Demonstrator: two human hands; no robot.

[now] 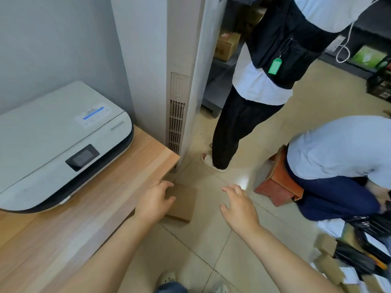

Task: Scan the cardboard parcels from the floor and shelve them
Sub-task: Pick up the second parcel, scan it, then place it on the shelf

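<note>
A flat brown cardboard parcel (183, 203) lies on the tiled floor beside the corner of the wooden desk. My left hand (155, 200) hovers over the parcel's left edge, fingers spread, and covers part of it. Whether it touches the parcel I cannot tell. My right hand (238, 203) is open to the right of the parcel, apart from it, palm down over the bare tiles. No scanner is in view. At the back, a grey shelf (213, 98) carries cardboard boxes (226, 46).
A white printer (63, 142) sits on the wooden desk (84, 225) at left. A tall air conditioner (179, 81) stands behind the desk corner. One person stands ahead (239, 123); another squats on a red stool (279, 182) at right. Loose parcels and black bags (359, 256) crowd the lower right floor.
</note>
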